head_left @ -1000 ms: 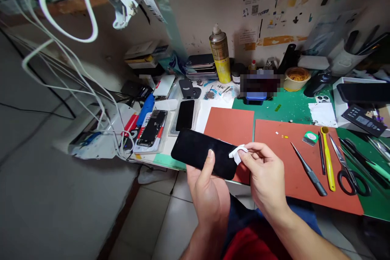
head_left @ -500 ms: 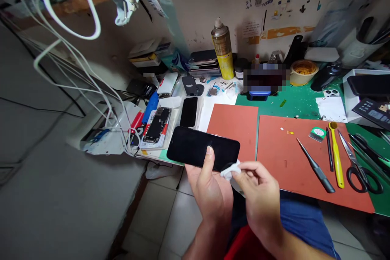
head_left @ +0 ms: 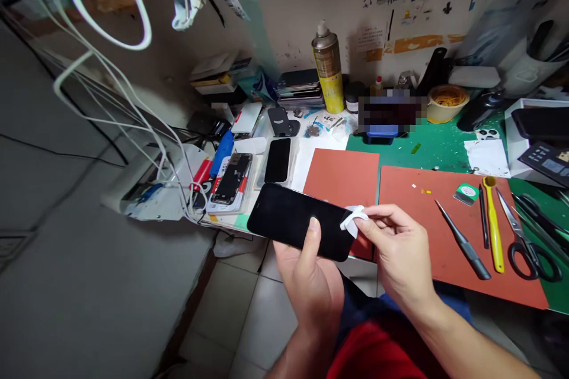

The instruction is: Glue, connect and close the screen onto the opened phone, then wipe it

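A black smartphone (head_left: pixel 293 219) lies face up in my left hand (head_left: pixel 311 278), its dark screen toward me. The left thumb presses on the screen and the other fingers are hidden beneath the phone. My right hand (head_left: pixel 398 249) pinches a folded white wipe (head_left: pixel 354 221) between thumb and fingers. The wipe touches the phone's far right corner. Behind the phone, a second phone (head_left: pixel 278 160) rests on a clear case, and an opened phone part (head_left: pixel 232 179) lies on a white and red box.
Orange-brown mats (head_left: pixel 342 180) cover part of the green bench. To the right lie a grey-handled blade tool (head_left: pixel 464 243), a yellow brush (head_left: pixel 492 231) and scissors (head_left: pixel 524 249). A spray can (head_left: pixel 329 71) stands at the back. White cables (head_left: pixel 115 89) hang at the left.
My right hand has moved the white wipe from the phone's near right corner up to its far right corner. The left hand still holds the phone.
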`<state>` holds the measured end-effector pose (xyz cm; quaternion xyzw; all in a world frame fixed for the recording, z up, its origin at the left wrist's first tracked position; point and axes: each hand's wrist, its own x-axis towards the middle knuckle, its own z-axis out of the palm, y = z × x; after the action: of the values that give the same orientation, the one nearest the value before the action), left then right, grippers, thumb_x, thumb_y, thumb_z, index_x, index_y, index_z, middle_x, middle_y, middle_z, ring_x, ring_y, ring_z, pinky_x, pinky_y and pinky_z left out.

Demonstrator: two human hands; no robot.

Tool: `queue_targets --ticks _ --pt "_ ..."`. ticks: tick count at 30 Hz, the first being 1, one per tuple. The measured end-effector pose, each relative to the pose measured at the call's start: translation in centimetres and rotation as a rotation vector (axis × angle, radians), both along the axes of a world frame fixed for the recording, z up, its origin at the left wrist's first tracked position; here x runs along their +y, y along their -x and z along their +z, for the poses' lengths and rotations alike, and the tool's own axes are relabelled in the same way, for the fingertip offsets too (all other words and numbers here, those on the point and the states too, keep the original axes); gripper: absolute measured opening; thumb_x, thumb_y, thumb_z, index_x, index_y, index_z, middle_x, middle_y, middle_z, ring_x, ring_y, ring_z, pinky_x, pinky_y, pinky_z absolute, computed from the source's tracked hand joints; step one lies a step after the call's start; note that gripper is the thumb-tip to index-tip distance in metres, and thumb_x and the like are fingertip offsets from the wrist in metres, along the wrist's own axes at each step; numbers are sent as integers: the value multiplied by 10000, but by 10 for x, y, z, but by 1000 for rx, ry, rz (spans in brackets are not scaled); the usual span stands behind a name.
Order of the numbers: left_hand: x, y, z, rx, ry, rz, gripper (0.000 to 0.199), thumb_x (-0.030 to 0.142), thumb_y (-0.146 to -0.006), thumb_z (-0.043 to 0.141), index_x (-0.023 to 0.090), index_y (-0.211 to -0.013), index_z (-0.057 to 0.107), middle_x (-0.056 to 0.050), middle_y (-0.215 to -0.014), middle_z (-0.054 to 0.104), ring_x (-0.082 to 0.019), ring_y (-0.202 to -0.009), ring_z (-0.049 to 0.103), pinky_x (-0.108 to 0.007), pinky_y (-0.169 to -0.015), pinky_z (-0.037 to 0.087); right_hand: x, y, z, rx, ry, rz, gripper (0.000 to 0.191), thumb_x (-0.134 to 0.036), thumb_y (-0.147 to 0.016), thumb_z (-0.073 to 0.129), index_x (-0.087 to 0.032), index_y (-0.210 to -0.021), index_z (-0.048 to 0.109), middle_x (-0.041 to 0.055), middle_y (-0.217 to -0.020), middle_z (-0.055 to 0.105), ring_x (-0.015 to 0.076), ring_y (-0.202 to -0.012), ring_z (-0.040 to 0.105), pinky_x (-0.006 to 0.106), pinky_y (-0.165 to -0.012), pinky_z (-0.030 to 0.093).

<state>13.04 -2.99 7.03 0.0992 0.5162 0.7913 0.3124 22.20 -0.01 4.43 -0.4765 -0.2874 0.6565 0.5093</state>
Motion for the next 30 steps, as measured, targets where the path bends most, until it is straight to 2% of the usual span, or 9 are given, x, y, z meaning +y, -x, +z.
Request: queue_targets --ticks 5,8,12,14,18,21,24,30 --pt "-8 13 -7 -15 29 -151 661 207 -842 904 299 -1452 668 -76 -1397 774 -263 -1285 750 -354 -1086 615 21 -36 5 -113 2 367 383 -482 -618 1021 -190 -769 825 85 -747 806 211 -646 750 310 -605 603" --pt "-12 16 -15 -68 83 -282 667 226 -779 953 285 -1394 703 -68 -1313 811 -264 -1207 786 -364 -1069 627 38 -34 12 -164 -72 451 389 -514 -626 1003 -189 -741 823 68 -706 787 201 -624 730 318 -603 594" --pt "-17 14 -22 -124 124 -378 591 249 -723 989 251 -1266 757 -69 -1215 839 -275 -1146 807 -403 -1054 639 49 -23 14 -177 -125 441 400 -515 -621 1001 -199 -794 829 59 -773 804 201 -693 741 334 -670 608" --pt "-19 15 -23 -126 141 -373 602 255 -723 987 242 -1275 749 -80 -1214 837 -276 -1148 805 -400 -1043 641 39 -25 10 -191 -111 429 394 -515 -638 995 -196 -799 829 60 -771 802 204 -690 740 335 -663 606" --pt "-23 20 -25 -114 169 -380 622 271 -736 970 210 -1306 728 -113 -1222 828 -295 -1142 801 -425 -1011 650 15 -35 3 -200 18 351 387 -517 -658 985 -182 -777 831 71 -707 783 210 -625 723 332 -598 597" --pt "-26 19 -27 -107 171 -474 584 273 -746 966 197 -1280 742 -124 -1256 819 -295 -1135 799 -432 -1030 636 24 -28 10 -209 -58 289 333 -459 -642 995 -198 -775 839 57 -713 786 195 -624 710 313 -596 586" --pt "-28 14 -29 -112 179 -553 588 262 -751 965 208 -1294 745 -118 -1298 809 -283 -1178 782 -406 -1059 612 41 -18 21 -156 -170 234 251 -384 -662 982 -219 -788 840 50 -800 818 194 -718 744 308 -696 606" --pt "-31 16 -36 -116 147 -651 520 283 -810 929 217 -1294 751 -115 -1301 807 -304 -1204 767 -433 -1069 601 31 -24 15 -249 -85 206 281 -436 -700 971 -210 -813 848 80 -790 824 204 -683 740 306 -625 575"
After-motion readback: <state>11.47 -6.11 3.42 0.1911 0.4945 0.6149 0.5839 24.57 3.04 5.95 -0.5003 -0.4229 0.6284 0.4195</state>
